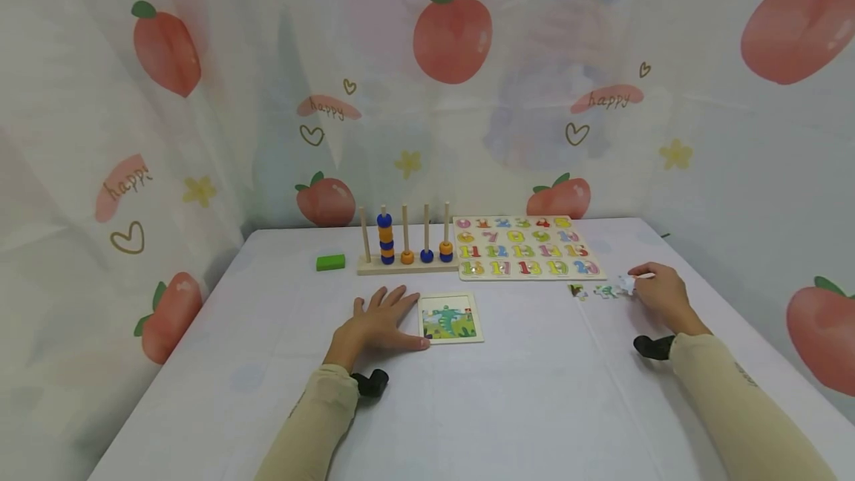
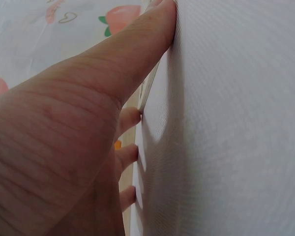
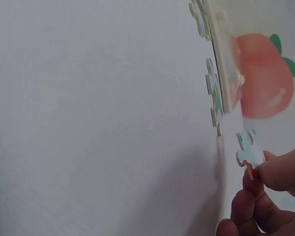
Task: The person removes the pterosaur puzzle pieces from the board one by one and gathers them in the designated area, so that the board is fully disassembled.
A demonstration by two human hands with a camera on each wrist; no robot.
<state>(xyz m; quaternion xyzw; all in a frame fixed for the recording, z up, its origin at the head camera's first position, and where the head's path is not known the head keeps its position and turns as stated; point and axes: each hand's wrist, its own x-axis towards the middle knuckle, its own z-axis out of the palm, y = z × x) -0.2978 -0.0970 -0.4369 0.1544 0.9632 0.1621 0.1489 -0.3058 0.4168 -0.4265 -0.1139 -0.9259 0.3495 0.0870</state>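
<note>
My left hand rests at the left side of a small square puzzle tray, thumb by its lower corner and index finger by its upper corner. The tray holds a partly assembled picture of a green dinosaur, with a bare strip along its top. In the left wrist view the thumb reaches along the tray's edge while the other fingertips touch the table. At the right, my right hand pinches a pale blue jigsaw piece with some red on it, between thumb and fingers. It is raised and tilted in the right wrist view.
Two loose jigsaw pieces, one mostly green and white and one darker, lie left of my right hand. Behind them is a number board. A bead counting stand and a green block stand farther left.
</note>
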